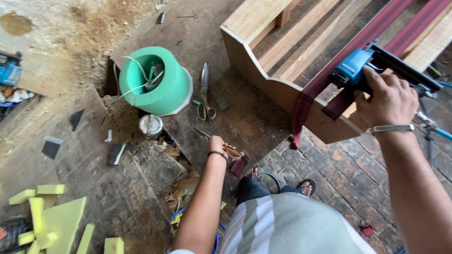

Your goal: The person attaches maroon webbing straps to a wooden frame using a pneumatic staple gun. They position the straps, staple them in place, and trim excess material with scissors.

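- The right hand [386, 101], at about two o'clock, is clenched around a blue staple gun [358, 70], whose nose presses on maroon webbing [320, 84] near the corner of a wooden frame [263, 70].
- The left hand [217, 145], just left of centre, reaches down to a pair of scissors with tan handles [231, 151] on the floor. The fingers curl at the handles, but I cannot tell whether they have closed on them.
- Done, as far as it shows: two maroon strips run across the frame from one o'clock down to its front rail, and the near strip folds over the rail with a loose tail hanging by the brick floor [339, 174].
- Left, judging by this: the rest of the frame shows bare slats with no webbing, and the hanging tail looks untrimmed.
- A second pair of scissors [205, 94] lies at twelve o'clock beside a green foam roll [160, 82] at eleven o'clock; a small metal tin [150, 125] sits just below the roll.
- Edges: the frame's front rail and corner stand just beside the right hand; a broken board edge [155, 164] runs just left of the left hand.
- Open room: the dark board around the second scissors is fairly free; yellow foam offcuts [56, 216] crowd eight o'clock, and the person's sandalled feet [306, 187] stand near six o'clock.
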